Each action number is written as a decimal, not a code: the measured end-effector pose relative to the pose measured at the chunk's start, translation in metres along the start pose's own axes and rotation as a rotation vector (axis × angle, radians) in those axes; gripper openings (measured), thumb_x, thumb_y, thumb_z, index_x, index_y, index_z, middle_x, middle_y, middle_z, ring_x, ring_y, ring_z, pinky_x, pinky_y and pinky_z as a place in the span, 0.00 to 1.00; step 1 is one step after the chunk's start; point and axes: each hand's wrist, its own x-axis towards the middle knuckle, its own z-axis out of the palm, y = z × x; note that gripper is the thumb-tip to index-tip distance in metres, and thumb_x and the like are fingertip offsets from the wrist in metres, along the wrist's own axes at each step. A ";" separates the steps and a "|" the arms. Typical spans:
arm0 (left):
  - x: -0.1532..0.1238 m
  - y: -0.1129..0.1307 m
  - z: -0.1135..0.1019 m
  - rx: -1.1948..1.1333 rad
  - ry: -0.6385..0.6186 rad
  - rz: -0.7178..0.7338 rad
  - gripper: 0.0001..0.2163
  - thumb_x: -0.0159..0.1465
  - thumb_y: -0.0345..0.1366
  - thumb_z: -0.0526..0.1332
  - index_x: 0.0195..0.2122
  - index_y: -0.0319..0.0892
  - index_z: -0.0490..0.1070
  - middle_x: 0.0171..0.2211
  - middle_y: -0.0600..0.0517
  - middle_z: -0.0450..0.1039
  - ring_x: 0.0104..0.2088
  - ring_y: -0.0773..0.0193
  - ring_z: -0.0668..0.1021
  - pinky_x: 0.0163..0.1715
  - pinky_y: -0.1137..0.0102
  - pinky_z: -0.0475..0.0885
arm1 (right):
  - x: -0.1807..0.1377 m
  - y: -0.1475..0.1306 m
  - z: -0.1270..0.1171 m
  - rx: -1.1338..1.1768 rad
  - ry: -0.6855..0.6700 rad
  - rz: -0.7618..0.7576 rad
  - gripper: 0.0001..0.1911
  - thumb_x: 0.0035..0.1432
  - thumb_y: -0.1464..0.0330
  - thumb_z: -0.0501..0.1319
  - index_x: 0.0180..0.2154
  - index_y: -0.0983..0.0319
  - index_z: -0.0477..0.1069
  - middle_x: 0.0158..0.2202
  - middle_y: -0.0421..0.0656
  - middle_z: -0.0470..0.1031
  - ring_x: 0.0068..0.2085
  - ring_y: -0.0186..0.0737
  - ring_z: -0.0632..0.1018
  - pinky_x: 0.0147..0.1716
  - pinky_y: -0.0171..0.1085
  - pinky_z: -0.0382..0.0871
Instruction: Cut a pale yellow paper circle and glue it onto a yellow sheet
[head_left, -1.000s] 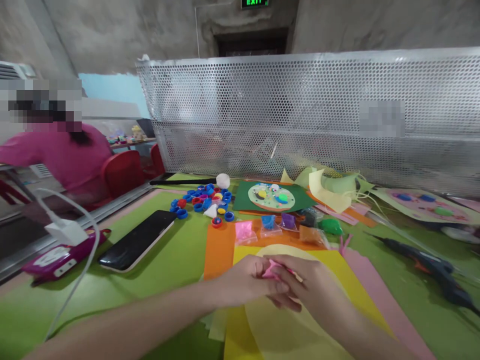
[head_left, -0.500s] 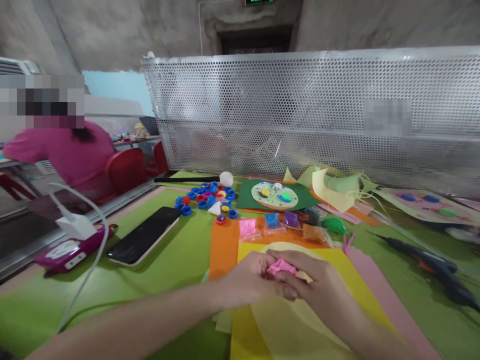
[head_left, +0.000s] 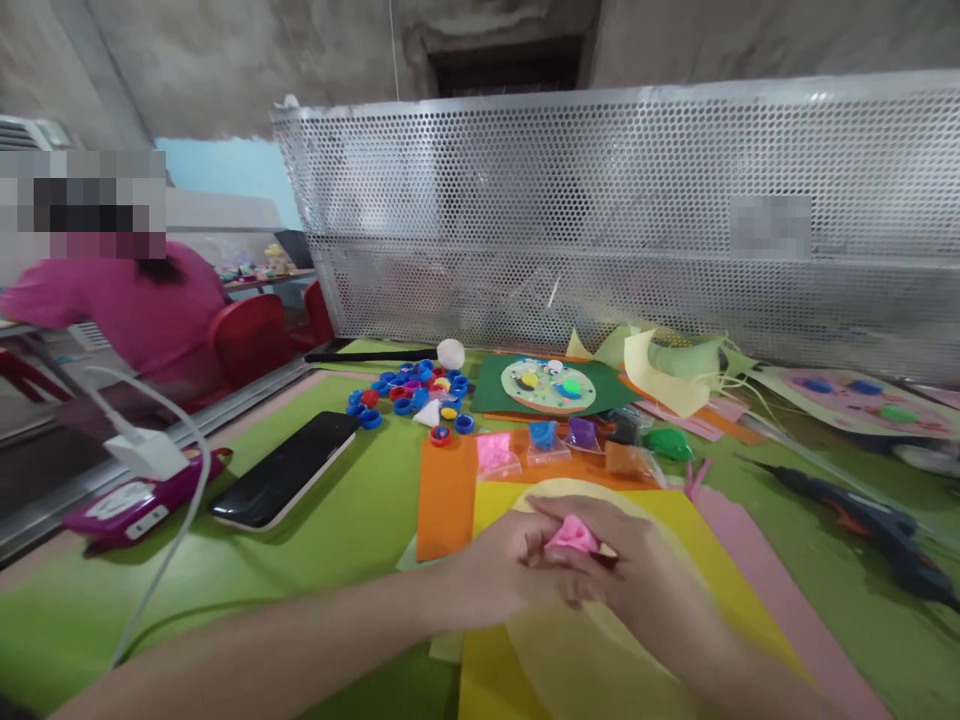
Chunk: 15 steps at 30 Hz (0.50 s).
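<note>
A lump of soft pink clay [head_left: 572, 535] is pinched between my two hands. My left hand [head_left: 510, 565] closes on it from the left, fingers curled. From the other side my right hand [head_left: 630, 565] wraps its fingers over and under the clay, partly hiding it. Both hands are above a pale yellow paper circle [head_left: 570, 660], which lies on a yellow sheet [head_left: 487, 640]. Just beyond are small bags of pink clay [head_left: 495, 453], blue clay [head_left: 542, 437], purple clay [head_left: 583, 433] and green clay [head_left: 668, 443].
Bottle caps [head_left: 409, 390] lie in a pile at the back, beside a decorated disc [head_left: 547, 386] on green card. On the left are a phone [head_left: 289, 470], a purple power strip [head_left: 139, 505] and its cable. A glue gun [head_left: 862, 520] lies right. A perforated metal screen [head_left: 600, 220] borders the table.
My fingers have shifted around the pink clay, which now stands up in a more pointed, folded lump. The camera view has moved slightly.
</note>
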 end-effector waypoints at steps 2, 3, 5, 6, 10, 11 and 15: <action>-0.001 0.002 0.001 0.039 0.029 -0.001 0.16 0.50 0.48 0.67 0.27 0.38 0.74 0.26 0.53 0.72 0.30 0.65 0.74 0.35 0.69 0.69 | -0.002 -0.002 0.001 -0.035 0.014 -0.119 0.12 0.58 0.65 0.55 0.40 0.55 0.76 0.36 0.42 0.79 0.37 0.42 0.78 0.37 0.39 0.73; -0.002 0.003 0.001 0.057 0.049 0.001 0.15 0.52 0.48 0.65 0.27 0.38 0.74 0.26 0.53 0.72 0.30 0.64 0.74 0.36 0.68 0.68 | -0.002 -0.002 -0.002 -0.066 0.041 -0.154 0.13 0.60 0.64 0.54 0.38 0.55 0.77 0.35 0.42 0.79 0.38 0.43 0.78 0.39 0.40 0.72; -0.004 0.005 0.000 0.086 0.083 0.013 0.14 0.56 0.46 0.63 0.30 0.38 0.75 0.29 0.51 0.75 0.38 0.59 0.76 0.42 0.66 0.66 | -0.002 0.002 -0.014 -0.118 0.119 -0.095 0.17 0.61 0.62 0.50 0.37 0.55 0.77 0.36 0.43 0.80 0.40 0.46 0.79 0.39 0.41 0.73; -0.005 0.005 0.000 0.095 0.100 0.027 0.14 0.58 0.45 0.61 0.32 0.39 0.76 0.35 0.49 0.76 0.44 0.56 0.74 0.46 0.65 0.64 | -0.001 0.005 -0.020 -0.135 0.181 -0.028 0.18 0.62 0.61 0.49 0.39 0.56 0.77 0.37 0.43 0.79 0.42 0.47 0.78 0.38 0.41 0.73; -0.006 0.003 -0.001 -0.014 0.064 0.060 0.19 0.51 0.42 0.68 0.44 0.45 0.73 0.55 0.46 0.65 0.58 0.51 0.63 0.50 0.62 0.63 | 0.002 0.011 -0.031 -0.115 0.304 0.068 0.24 0.60 0.56 0.49 0.54 0.59 0.66 0.56 0.45 0.68 0.55 0.49 0.69 0.47 0.44 0.70; -0.006 0.002 -0.001 -0.058 0.020 0.056 0.21 0.48 0.40 0.70 0.44 0.45 0.73 0.53 0.45 0.67 0.56 0.51 0.66 0.48 0.62 0.66 | 0.001 0.010 -0.028 -0.095 0.265 0.042 0.25 0.59 0.56 0.51 0.56 0.59 0.63 0.58 0.45 0.64 0.57 0.48 0.67 0.48 0.45 0.69; -0.004 0.000 0.004 -0.097 -0.037 0.022 0.13 0.49 0.41 0.70 0.33 0.40 0.76 0.32 0.51 0.75 0.36 0.62 0.77 0.41 0.66 0.70 | -0.002 -0.001 -0.008 -0.050 -0.011 0.000 0.16 0.57 0.63 0.54 0.46 0.57 0.71 0.44 0.44 0.77 0.44 0.44 0.77 0.40 0.40 0.73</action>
